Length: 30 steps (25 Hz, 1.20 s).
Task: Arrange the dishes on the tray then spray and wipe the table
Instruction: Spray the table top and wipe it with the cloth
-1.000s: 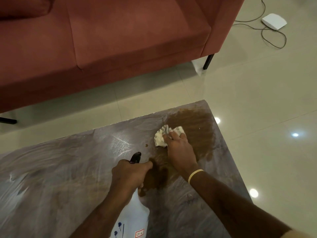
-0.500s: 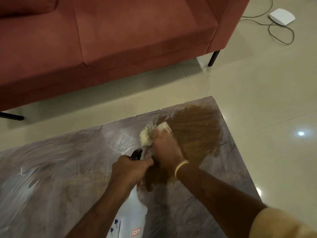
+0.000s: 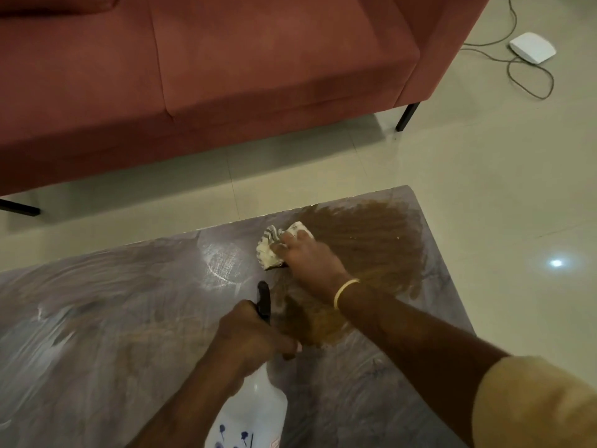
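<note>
From the head view, your right hand (image 3: 308,255) presses a crumpled white cloth (image 3: 274,245) onto the bench (image 3: 97,318), fingers (image 3: 284,245) bent over the cloth's near edge and holding it down; a pale band (image 3: 345,292) circles that wrist. The cloth sits at the left border of a wide brown wet smear (image 3: 371,247) that spreads toward the bench's far right corner and trails back under your forearm. Your left hand (image 3: 248,337) grips the neck of a white spray bottle (image 3: 258,418), fingers wrapped tight around it, with the black nozzle (image 3: 263,299) sticking out past the knuckles and pointing toward the cloth. The bottle's body runs down toward the bottom edge, showing small blue marks. Left of the cloth, the grey streaked bench surface carries a shiny round patch (image 3: 219,257). Beyond the bench lies pale tiled floor (image 3: 484,189), then a red sofa (image 3: 226,76) on black legs. At the far right, a white flat box (image 3: 531,46) with a thin cable (image 3: 523,76) rests on the floor.
</note>
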Tool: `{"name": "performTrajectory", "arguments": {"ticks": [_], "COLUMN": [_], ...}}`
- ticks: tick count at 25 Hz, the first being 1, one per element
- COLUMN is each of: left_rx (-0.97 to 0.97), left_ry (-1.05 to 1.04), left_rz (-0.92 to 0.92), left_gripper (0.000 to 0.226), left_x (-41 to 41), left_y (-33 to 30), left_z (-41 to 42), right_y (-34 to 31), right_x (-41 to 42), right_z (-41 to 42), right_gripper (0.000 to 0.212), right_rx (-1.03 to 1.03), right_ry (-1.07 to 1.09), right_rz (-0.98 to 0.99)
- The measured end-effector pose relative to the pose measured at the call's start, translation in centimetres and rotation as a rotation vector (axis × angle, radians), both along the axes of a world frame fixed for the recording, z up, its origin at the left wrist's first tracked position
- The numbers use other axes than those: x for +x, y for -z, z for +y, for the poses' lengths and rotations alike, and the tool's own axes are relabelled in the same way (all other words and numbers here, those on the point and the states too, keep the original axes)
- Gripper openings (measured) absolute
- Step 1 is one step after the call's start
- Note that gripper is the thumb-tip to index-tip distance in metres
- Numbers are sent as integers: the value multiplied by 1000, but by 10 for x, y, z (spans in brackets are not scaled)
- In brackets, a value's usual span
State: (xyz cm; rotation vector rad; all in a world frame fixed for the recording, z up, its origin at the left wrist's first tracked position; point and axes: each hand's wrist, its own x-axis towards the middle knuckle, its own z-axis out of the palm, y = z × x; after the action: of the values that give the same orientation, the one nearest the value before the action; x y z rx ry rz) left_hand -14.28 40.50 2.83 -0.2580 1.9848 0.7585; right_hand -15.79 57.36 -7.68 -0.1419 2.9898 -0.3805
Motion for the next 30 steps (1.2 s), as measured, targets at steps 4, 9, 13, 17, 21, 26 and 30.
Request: {"name": "performTrajectory", "arguments": {"ticks": [4, 9, 13, 17, 21, 26, 30], "left_rx": [104, 483, 555, 487, 362, 314, 212], "left_ry": [-58, 108, 50, 8, -23, -33, -37], "left_rz": [215, 611, 658, 669, 660, 584, 566], "left_gripper": [34, 15, 14, 17, 32, 22, 28], "left_x": [2, 21, 30, 40, 50, 51, 51], "left_y": [-1, -6, -1, 4, 2, 7, 9], "left_z": [3, 17, 32, 57, 87, 111, 120], "right_y": [5, 2, 3, 6, 4, -1, 1], "right_x": [-21, 41, 91, 65, 107, 48, 61], "right_z": [90, 51, 92, 157, 121, 197, 181], "right_gripper": [49, 52, 50, 43, 46, 45, 45], "right_rx": [26, 0, 43, 31, 55, 64, 30], "right_ry": [589, 443, 443, 719, 583, 664, 649], "right_rz": [-52, -88, -108, -51, -87, -65, -73]}}
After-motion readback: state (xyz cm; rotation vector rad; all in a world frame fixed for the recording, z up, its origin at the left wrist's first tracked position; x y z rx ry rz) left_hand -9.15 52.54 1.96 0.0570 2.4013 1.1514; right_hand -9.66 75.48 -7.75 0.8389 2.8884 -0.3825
